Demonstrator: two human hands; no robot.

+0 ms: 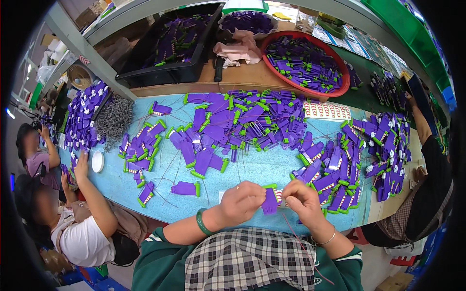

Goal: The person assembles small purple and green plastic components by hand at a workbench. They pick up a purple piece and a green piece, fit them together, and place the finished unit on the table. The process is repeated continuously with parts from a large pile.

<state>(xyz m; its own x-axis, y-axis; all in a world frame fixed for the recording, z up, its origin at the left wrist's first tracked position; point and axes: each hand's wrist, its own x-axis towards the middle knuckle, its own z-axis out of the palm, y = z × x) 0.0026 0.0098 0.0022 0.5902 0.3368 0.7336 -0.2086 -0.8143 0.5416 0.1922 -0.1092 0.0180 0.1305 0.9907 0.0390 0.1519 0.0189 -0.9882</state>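
Observation:
A flat purple plastic piece (270, 204) with a green end is held between my hands, just above the near edge of the blue table. My left hand (242, 202), its fingers pinched, grips the piece from the left. My right hand (305, 202) is closed in a pinch by the piece's right edge, at a red-and-white striped strip (278, 195). What the right fingertips hold is too small to tell. A thin pinkish wire (297, 238) hangs below my hands. Beyond them lies one more purple piece (185, 188) with a green end.
Heaps of purple-and-green pieces (213, 128) cover the blue table (218, 182). A striped sticker sheet (326, 110) lies beyond. Behind stand a red basin (345, 80) and a black tray (160, 76). Grey wire bundles (114, 119) sit left. Co-workers (90, 233) work at both sides.

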